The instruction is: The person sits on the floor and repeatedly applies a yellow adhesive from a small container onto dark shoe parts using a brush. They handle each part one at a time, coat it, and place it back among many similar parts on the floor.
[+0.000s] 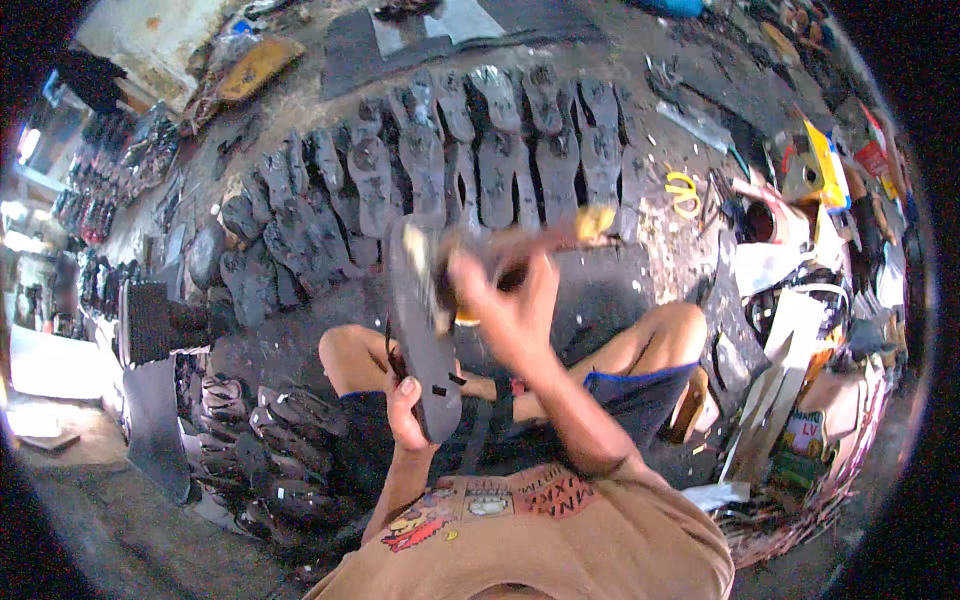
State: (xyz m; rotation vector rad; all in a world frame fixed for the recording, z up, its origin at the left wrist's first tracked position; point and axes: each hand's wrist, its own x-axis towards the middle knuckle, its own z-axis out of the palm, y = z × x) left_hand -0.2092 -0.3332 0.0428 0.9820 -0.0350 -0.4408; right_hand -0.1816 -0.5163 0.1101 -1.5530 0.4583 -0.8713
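My left hand [405,415] grips the heel end of a dark grey sandal sole [425,350], held upright in front of my body. Small black slots show near its lower end. Blurred by motion, my right hand [510,310] has its fingers curled round a brown-handled tool [550,237] with a yellowish end. The tool's other end is smeared against the upper part of the sole, where a pale yellowish patch shows; its exact kind cannot be made out.
Rows of dark soles [500,170] lie on the floor ahead. Yellow-handled scissors [683,194] rest at the right, near boxes and scraps. More stacked dark sandals [270,430] sit left of my crossed legs. A black ridged block [150,320] stands farther left.
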